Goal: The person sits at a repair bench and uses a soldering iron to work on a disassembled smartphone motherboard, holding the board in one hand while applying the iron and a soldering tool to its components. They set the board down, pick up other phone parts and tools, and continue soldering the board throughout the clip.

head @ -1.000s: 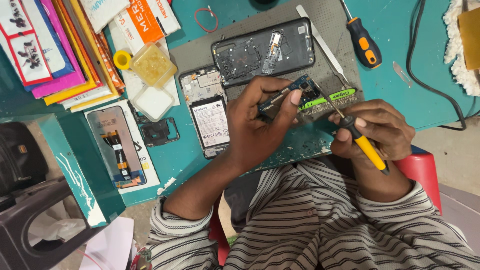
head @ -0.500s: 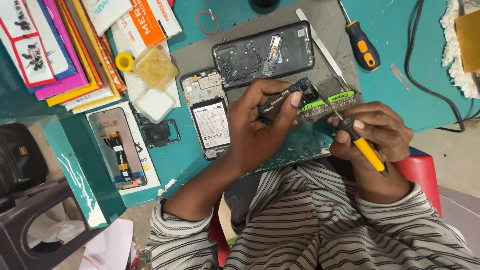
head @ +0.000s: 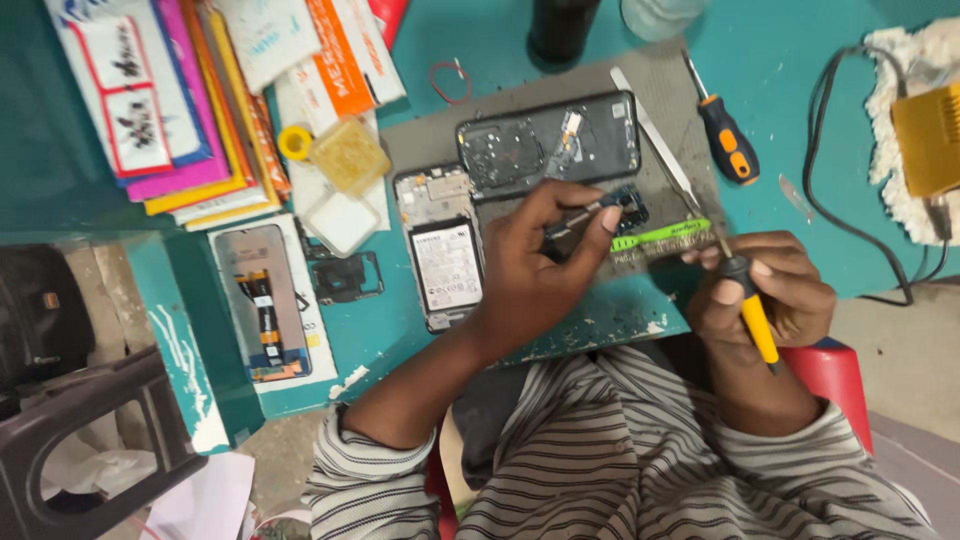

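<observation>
**Two hands at work on a small circuit board over an opened phone**

The person's left hand (head: 535,270) is curled, with thumb and forefinger pinched on a small dark circuit board (head: 622,208), which sits just right of the opened phone (head: 443,250) that shows its battery. The other fingers of that hand are folded loosely and lie over the grey mat (head: 660,110), touching the phone's right edge.

The right hand (head: 775,295) is closed around a yellow-handled screwdriver (head: 752,310), gripped like a pen between thumb and first fingers. It sits well to the right of the phone, and the tool's metal tip points up and left toward the circuit board. Whether the tip touches the board cannot be told.

A green plastic pry tool (head: 665,235) lies on the mat to the right of the phone, just below the circuit board. The black back cover (head: 550,145), inner face up, lies above and to the right of the phone. Metal tweezers (head: 655,145) and an orange-and-black screwdriver (head: 728,140) rest farther right of the phone. To its left lies a phone screen (head: 262,300) with a ribbon cable, and between them a small black frame piece (head: 345,278). Above the phone sits a yellow plastic box (head: 347,155).
</observation>
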Available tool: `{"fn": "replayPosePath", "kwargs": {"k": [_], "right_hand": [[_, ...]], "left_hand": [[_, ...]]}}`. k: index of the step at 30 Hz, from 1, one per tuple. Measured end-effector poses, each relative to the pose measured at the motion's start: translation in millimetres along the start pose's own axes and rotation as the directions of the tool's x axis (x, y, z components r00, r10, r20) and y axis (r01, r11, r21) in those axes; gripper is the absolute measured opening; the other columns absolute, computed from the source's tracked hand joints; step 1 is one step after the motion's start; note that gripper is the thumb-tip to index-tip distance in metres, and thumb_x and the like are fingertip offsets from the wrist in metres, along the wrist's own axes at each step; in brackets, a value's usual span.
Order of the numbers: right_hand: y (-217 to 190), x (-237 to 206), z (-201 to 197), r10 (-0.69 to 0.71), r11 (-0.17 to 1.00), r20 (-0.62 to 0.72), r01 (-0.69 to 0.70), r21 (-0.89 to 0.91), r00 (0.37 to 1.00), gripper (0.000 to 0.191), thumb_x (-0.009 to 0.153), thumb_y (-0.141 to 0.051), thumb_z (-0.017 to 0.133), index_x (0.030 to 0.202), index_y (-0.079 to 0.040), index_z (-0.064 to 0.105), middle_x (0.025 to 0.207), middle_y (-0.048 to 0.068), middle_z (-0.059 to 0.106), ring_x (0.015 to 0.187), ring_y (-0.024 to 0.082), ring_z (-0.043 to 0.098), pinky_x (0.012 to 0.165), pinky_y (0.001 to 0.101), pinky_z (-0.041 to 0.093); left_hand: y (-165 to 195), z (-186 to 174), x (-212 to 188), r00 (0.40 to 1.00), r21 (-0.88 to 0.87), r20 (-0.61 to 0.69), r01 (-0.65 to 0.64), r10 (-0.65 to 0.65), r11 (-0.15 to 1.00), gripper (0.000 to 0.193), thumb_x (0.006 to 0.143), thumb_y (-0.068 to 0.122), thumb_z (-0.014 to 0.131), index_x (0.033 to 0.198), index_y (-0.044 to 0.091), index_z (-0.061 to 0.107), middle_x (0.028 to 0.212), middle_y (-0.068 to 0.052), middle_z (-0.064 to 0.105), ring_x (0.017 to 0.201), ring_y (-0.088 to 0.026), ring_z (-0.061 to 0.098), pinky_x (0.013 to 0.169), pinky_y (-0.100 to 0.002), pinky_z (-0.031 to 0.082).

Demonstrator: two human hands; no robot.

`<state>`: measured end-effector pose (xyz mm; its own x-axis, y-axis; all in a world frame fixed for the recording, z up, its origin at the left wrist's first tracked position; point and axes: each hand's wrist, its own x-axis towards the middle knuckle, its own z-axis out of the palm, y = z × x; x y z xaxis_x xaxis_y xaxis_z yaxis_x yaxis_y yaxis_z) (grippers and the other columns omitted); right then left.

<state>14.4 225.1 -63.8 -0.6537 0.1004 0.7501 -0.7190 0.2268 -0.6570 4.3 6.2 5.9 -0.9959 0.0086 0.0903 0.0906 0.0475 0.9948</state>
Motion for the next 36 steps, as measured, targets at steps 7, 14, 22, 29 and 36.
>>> {"fn": "replayPosePath", "kwargs": {"k": [7, 14, 22, 29, 36], "right_hand": [[12, -2, 4, 0.041, 0.997, -0.079, -0.035, 0.073, 0.996, 0.036, 0.108, -0.029, 0.066, 0.124, -0.008, 0.041, 0.097, 0.017, 0.058, 0.081, 0.022, 0.066, 0.065, 0.0378, 0.065], [14, 2, 5, 0.041, 0.999, -0.073, -0.039, 0.024, 0.996, 0.033, 0.110, -0.026, 0.065, 0.123, -0.008, 0.041, 0.098, 0.017, 0.057, 0.083, 0.023, 0.066, 0.066, 0.0387, 0.066], [16, 1, -1, 0.085, 0.994, -0.149, -0.074, 0.079, 0.985, 0.030, 0.110, -0.022, 0.064, 0.123, -0.007, 0.042, 0.095, 0.018, 0.058, 0.080, 0.023, 0.065, 0.066, 0.0401, 0.066], [19, -5, -50, 0.064, 0.995, -0.159, -0.074, -0.062, 0.985, 0.028, 0.114, -0.018, 0.062, 0.128, -0.006, 0.041, 0.101, 0.020, 0.057, 0.083, 0.024, 0.064, 0.073, 0.0411, 0.066], [33, -9, -82, 0.065, 0.993, -0.263, -0.090, -0.081, 0.963, 0.028, 0.113, -0.018, 0.063, 0.130, -0.006, 0.044, 0.111, 0.018, 0.054, 0.087, 0.023, 0.063, 0.077, 0.0408, 0.067]], "left_hand": [[-2, -2, 10, 0.943, 0.385, 0.181, -0.330, 0.280, 0.862, 0.013, 0.096, 0.012, 0.068, 0.104, 0.004, 0.064, 0.100, -0.015, 0.072, 0.096, -0.034, 0.069, 0.088, -0.046, 0.053], [-14, -2, 7, 0.920, 0.472, 0.285, -0.378, 0.267, 0.797, 0.019, 0.101, 0.012, 0.066, 0.117, 0.001, 0.065, 0.108, -0.015, 0.069, 0.100, -0.032, 0.068, 0.092, -0.046, 0.053], [-14, -6, 18, 0.909, 0.591, 0.208, -0.412, 0.362, 0.694, 0.024, 0.097, 0.016, 0.074, 0.117, 0.004, 0.068, 0.114, -0.009, 0.069, 0.109, -0.027, 0.062, 0.099, -0.045, 0.046], [10, 9, 30, 0.921, 0.585, 0.169, -0.379, 0.350, 0.717, 0.040, 0.096, 0.020, 0.076, 0.128, 0.003, 0.061, 0.125, -0.015, 0.066, 0.117, -0.033, 0.062, 0.103, -0.047, 0.047], [7, 55, 91, 0.855, 0.562, 0.046, -0.450, 0.517, 0.694, 0.055, 0.093, 0.027, 0.079, 0.131, -0.002, 0.052, 0.128, -0.024, 0.059, 0.120, -0.042, 0.056, 0.107, -0.050, 0.044]]}}
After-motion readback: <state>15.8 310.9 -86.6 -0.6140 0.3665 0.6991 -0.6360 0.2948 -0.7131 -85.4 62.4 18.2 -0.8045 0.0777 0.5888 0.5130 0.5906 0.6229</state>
